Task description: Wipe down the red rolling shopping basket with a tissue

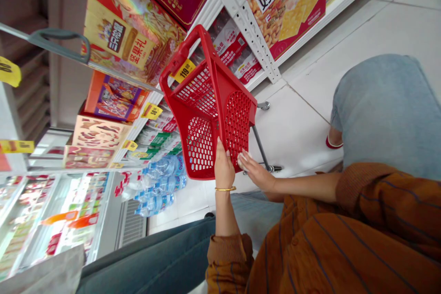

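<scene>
A red plastic shopping basket (237,117) with mesh sides stands tilted in view on thin metal legs with small wheels. Its inside looks empty where it shows. My left hand (224,171), with a gold bracelet at the wrist, is closed on the near rim of the basket. To its right, my right hand (257,172) rests its outstretched fingers against the basket's outer mesh side; a pale patch at the fingertips is too small to make out.
Shelves hold boxed snacks (134,48) with yellow price tags, above packs of bottles (156,142). Large water bottles (160,188) stand on the floor. A person's dark-trousered leg (148,255) is at the lower left. My jeans-clad knee (386,110) is at the right, over white tiles (310,78).
</scene>
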A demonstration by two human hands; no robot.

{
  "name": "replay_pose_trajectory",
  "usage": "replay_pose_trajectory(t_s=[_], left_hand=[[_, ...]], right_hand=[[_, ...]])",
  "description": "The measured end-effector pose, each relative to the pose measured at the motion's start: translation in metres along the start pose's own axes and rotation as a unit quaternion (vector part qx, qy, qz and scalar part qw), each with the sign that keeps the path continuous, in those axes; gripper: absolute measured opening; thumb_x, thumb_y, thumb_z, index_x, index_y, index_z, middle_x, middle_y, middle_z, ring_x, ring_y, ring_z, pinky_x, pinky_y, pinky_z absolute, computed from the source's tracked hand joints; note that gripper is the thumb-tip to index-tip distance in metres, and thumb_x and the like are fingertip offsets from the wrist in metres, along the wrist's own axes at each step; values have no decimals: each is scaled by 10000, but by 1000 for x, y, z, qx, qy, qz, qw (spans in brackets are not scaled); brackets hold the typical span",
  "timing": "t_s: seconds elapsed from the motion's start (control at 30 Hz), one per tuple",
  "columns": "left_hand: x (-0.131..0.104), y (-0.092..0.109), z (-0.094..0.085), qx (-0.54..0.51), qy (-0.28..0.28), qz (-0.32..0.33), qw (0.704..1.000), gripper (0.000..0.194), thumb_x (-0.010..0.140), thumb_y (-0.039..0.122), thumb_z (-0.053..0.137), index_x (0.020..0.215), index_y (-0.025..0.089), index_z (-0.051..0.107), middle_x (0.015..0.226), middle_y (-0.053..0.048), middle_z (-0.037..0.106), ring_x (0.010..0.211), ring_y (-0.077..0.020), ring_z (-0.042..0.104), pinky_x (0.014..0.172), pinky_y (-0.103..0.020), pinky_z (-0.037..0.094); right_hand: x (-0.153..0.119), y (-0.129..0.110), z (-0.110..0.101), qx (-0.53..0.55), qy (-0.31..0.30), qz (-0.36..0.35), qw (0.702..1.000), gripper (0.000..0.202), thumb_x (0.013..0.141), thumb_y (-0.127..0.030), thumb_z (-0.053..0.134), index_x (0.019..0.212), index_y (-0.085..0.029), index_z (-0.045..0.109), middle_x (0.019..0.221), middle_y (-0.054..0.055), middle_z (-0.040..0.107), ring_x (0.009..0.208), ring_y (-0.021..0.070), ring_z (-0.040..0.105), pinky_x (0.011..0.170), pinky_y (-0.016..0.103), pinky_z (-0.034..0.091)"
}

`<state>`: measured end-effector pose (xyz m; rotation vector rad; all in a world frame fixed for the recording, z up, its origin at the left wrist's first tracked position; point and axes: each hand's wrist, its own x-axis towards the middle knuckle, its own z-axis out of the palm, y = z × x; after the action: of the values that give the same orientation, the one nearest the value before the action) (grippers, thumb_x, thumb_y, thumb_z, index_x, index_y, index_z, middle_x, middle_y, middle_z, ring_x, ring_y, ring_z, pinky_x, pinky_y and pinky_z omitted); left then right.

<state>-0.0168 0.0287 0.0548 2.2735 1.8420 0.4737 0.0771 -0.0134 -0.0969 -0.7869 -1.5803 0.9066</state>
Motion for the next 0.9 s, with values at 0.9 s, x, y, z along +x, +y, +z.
replay_pose_trajectory(t_s=[0.9], left_hand=[[-4, -3, 1, -7, 9, 5, 1000, 536, 996, 220, 285, 1522, 178, 187, 1580, -107, 255, 1459, -179, 226, 1200, -377, 242]], right_hand=[[-6, 15, 23, -23, -10, 29, 999, 821, 805, 72, 305, 1535, -242, 99, 1604, 75, 137, 1469, 191, 42, 1193, 476, 214]])
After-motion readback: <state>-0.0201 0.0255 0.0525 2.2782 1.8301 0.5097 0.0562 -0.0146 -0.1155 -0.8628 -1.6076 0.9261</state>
